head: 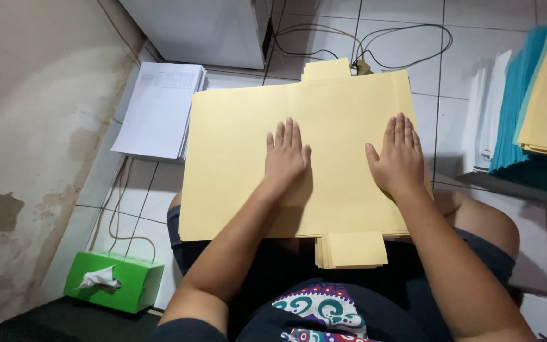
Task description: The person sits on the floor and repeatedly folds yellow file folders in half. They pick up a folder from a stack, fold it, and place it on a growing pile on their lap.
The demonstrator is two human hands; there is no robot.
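A stack of pale yellow tabbed folders (235, 164) lies across my lap, with one tab pointing away from me and several tabs sticking out toward me. My left hand (285, 155) lies flat, palm down, on the middle of the top folder, fingers together. My right hand (398, 155) rests flat on the folder's right part, thumb spread to the left. Neither hand grips anything.
A pile of white printed sheets (159, 111) lies on the tiled floor at the left. A green tissue box (114, 280) sits at the lower left by a stained wall. Stacks of teal, white and yellow folders (527, 107) stand at the right. Cables (375, 47) and a white cabinet lie beyond.
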